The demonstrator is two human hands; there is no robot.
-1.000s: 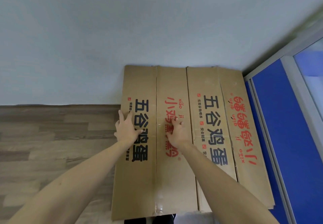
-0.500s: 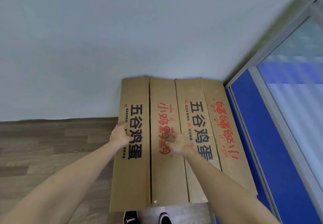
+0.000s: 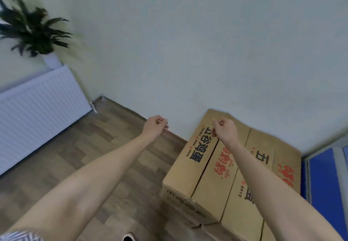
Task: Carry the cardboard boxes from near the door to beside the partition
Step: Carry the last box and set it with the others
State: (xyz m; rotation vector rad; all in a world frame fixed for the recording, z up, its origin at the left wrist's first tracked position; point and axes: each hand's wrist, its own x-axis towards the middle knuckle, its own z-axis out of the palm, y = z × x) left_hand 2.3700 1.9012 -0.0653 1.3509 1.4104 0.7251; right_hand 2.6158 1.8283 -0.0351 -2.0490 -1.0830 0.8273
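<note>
Floor-stacked cardboard boxes below hands

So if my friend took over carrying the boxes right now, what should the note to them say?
Left hand: fingers curled, holding nothing, above the wooden floor.
Right hand: fingers curled, holding nothing, above the boxes, not gripping them.
Brown cardboard boxes with black and red printed lettering: down on the floor against the pale wall, right beside the blue partition.
Done: these boxes are set in place by the partition.
Left: the door area is out of view, so go and check whether more boxes wait there.
</note>
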